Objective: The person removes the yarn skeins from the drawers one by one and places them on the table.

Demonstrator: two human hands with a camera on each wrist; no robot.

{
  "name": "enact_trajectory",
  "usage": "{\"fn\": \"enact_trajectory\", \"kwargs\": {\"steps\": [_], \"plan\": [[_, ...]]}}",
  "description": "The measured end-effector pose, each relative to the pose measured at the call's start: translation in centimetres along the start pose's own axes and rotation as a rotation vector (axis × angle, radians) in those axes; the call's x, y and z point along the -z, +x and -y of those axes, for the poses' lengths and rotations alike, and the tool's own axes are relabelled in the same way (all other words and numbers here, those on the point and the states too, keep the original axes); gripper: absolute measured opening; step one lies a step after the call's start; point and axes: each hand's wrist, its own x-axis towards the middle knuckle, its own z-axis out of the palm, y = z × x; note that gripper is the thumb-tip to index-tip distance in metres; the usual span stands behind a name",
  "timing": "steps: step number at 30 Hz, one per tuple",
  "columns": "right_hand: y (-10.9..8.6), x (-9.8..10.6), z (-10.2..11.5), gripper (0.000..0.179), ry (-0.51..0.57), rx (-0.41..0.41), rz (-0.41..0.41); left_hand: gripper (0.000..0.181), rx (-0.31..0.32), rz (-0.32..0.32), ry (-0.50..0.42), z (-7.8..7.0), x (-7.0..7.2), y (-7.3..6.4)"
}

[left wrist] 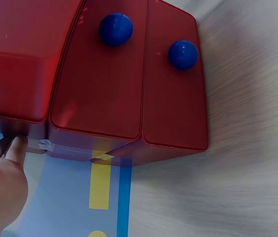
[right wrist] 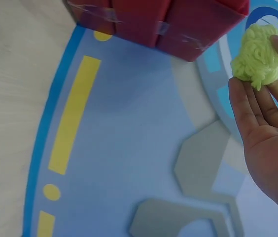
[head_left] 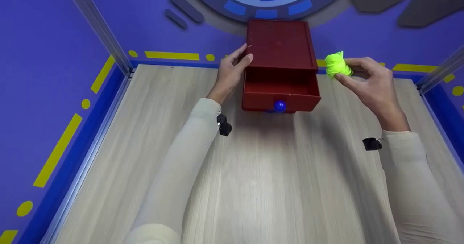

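Note:
A red drawer unit (head_left: pixel 281 42) stands against the back wall, its top drawer (head_left: pixel 301 102) pulled out with a blue knob (head_left: pixel 280 106) on the front. My left hand (head_left: pixel 230 71) rests against the unit's left side, fingertips and thumb touching near the top edge. To the right of the unit, my right hand (head_left: pixel 375 86) holds a neon yellow ball of yarn (head_left: pixel 337 64) between thumb and fingers, above table height and apart from the drawer. Two lower drawers (left wrist: pixel 99 84) with blue knobs show pushed in from the left wrist.
A wood-grain table (head_left: pixel 250 186) lies below. Blue walls (head_left: pixel 43 55) with yellow marks enclose its back and sides, and a metal frame bar (head_left: pixel 98 26) runs up the back left corner. Clear tape (right wrist: pixel 161 28) crosses the gaps on the unit's side.

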Motion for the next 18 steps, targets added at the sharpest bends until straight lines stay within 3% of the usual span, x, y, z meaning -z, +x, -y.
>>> {"fn": "enact_trajectory", "kwargs": {"steps": [18], "plan": [[-1.7,-1.1,-4.3,0.048,-0.021,-0.189,-0.009,0.053,-0.004,0.004,0.031,-0.3,-0.3,0.0]]}}
